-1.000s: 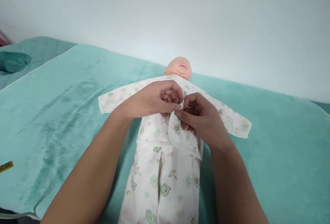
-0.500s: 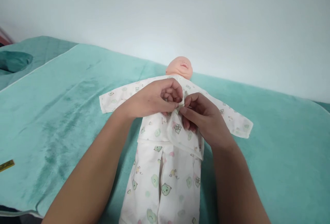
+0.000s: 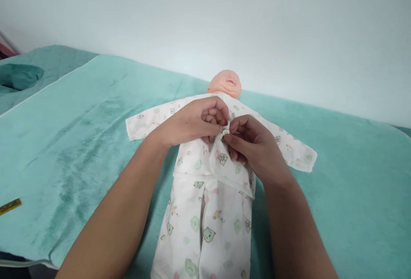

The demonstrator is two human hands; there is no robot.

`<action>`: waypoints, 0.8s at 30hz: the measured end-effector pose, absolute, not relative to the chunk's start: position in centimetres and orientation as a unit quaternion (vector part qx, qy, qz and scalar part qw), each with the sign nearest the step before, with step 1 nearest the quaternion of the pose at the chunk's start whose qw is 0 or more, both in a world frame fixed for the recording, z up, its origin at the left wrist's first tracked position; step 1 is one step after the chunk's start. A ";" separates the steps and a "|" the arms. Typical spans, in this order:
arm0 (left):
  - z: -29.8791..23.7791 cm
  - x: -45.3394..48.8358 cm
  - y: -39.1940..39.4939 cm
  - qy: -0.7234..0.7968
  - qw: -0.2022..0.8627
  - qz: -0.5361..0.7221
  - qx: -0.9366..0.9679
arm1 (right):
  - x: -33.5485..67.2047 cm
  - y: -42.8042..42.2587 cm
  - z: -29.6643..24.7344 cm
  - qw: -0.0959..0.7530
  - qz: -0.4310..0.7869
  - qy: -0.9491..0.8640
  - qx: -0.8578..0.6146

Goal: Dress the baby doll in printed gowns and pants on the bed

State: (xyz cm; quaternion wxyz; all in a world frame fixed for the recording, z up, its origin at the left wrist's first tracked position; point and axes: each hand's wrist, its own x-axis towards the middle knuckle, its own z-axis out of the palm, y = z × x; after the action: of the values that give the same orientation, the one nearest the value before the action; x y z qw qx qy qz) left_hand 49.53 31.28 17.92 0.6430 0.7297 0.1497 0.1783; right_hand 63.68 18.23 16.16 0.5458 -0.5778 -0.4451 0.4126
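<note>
A baby doll [image 3: 226, 82] lies on its back with its head away from me, dressed in a white shirt [image 3: 192, 159] and white pants [image 3: 210, 227] printed with small animals. Its sleeves spread out to both sides. Over the chest, my left hand [image 3: 205, 118] pinches the shirt's front edge between thumb and fingers. Close beside it, my right hand [image 3: 252, 144] is closed on the same edge, thumb against fingertips. A small pale round spot, perhaps a button or snap, shows between the two thumbs. Below my hands, the front flap's lower corner lies over the waist of the pants.
A teal plush blanket [image 3: 80, 142] covers the surface under the doll, with wrinkles on the left. Behind the doll rises a white wall [image 3: 205, 22]. A thin yellow strip with dark marks [image 3: 10, 206] lies at the left edge.
Both hands stay on the shirt's front edge, with only slight finger movement. The small round spot between the thumbs shows more clearly. The whole view has shifted a little.
</note>
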 end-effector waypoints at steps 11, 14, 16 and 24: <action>17.8 49.5 31.5 0.143 0.644 0.171 0.732 | 64.0 18.5 15.7 0.571 0.413 -0.440 -0.557; 17.8 49.4 31.6 0.140 0.655 0.165 0.724 | 64.0 18.5 15.6 0.575 0.413 -0.435 -0.556; 17.9 49.2 31.6 0.139 0.660 0.163 0.720 | 64.0 18.5 15.6 0.576 0.414 -0.434 -0.555; 17.3 49.2 30.1 0.174 0.623 0.240 0.724 | 62.9 18.6 15.7 0.617 0.348 -0.406 -0.577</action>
State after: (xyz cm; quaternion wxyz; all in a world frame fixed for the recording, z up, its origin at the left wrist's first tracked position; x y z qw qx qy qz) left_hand 49.23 30.10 17.29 0.6227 0.7243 0.1739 0.2395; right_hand 62.86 18.59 15.74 0.6170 -0.5773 -0.4058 0.3484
